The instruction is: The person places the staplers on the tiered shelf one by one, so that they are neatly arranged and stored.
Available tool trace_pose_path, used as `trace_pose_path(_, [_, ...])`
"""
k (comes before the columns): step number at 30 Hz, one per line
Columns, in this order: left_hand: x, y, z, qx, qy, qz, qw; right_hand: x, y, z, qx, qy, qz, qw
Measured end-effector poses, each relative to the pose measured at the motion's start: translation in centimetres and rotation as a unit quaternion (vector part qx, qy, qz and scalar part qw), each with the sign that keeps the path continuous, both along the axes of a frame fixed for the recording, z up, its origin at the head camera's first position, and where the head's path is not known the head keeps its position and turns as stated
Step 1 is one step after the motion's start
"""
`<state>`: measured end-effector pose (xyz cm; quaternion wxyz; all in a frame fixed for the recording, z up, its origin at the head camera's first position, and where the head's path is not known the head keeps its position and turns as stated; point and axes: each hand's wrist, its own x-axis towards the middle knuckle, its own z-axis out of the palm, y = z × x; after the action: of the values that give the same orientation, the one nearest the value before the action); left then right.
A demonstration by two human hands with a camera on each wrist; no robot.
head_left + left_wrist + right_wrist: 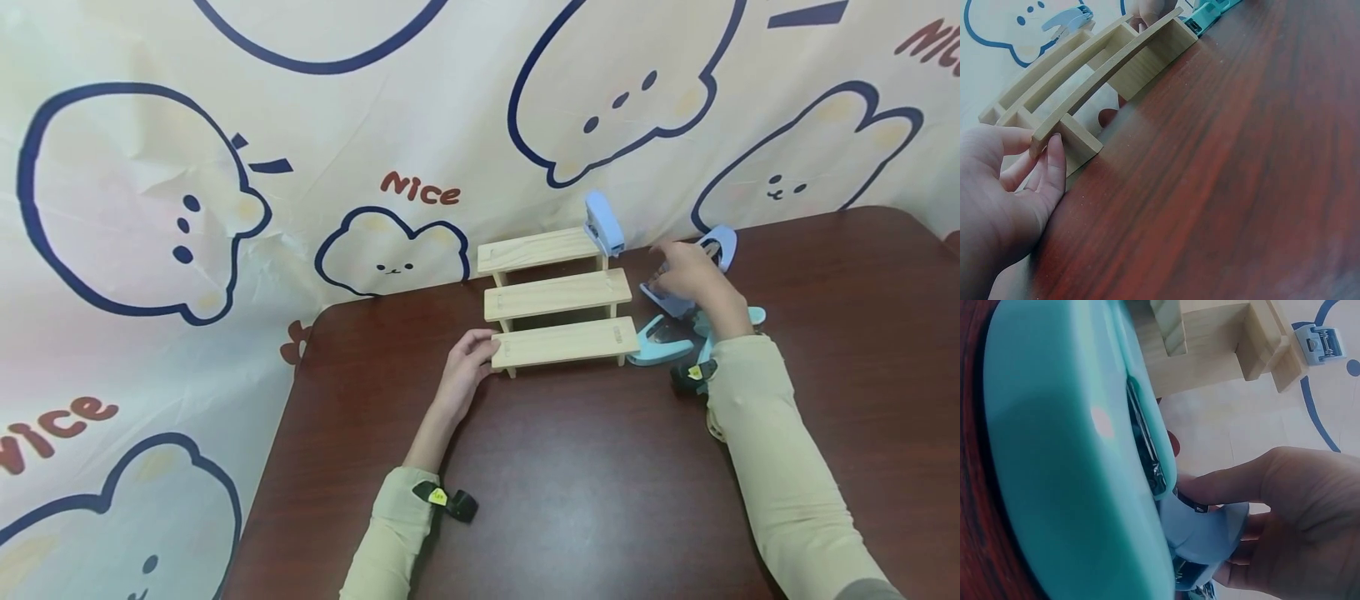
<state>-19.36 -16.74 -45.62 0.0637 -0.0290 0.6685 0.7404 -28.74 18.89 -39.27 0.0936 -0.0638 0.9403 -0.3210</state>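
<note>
A three-step wooden stand (pixel 562 296) rests on the table against the backdrop. My left hand (pixel 462 371) pinches the left end of its lowest step, with thumb and fingertips round the board in the left wrist view. A light blue stapler (pixel 603 223) sits on the right end of the top step. To the right of the stand, my right hand (pixel 693 271) holds a blue stapler (pixel 1204 534) between thumb and fingers. Another blue stapler (pixel 722 246) lies just beyond this hand. A teal stapler (pixel 660 350) lies by the lowest step's right end.
A second teal stapler (pixel 757 316) lies partly hidden under the right forearm. A large teal stapler body (pixel 1066 450) fills the left of the right wrist view. Behind the brown table (pixel 570 467) hangs a printed backdrop (pixel 390 125).
</note>
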Motion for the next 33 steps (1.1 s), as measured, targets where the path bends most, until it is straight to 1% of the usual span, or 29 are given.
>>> trace_pose_path(7, [0.01,0.04,-0.03,0.004,-0.001,0.001,1.0000,-0.11,-0.21,-0.21,0.013,0.011,0.016,0.9997])
trace_pose_path(13, [0.06,0.05,0.00,0.002,-0.004,0.001,1.0000,-0.11,-0.35,-0.38,0.028,-0.008,0.015,0.9995])
trace_pose_path(17, [-0.01,0.10,0.02,0.006,-0.003,0.000,1.0000,-0.13,-0.33,-0.56,0.036,-0.008,0.019,0.9991])
trace_pose_path(29, [0.04,0.11,0.13,0.011,-0.003,0.001,0.9999,0.18,-0.13,-0.35,0.028,-0.004,0.042,0.9987])
trace_pose_path(33, [0.05,0.09,0.20,0.009,-0.003,0.001,1.0000,0.50,0.49,0.17,0.008,-0.016,0.055,0.9983])
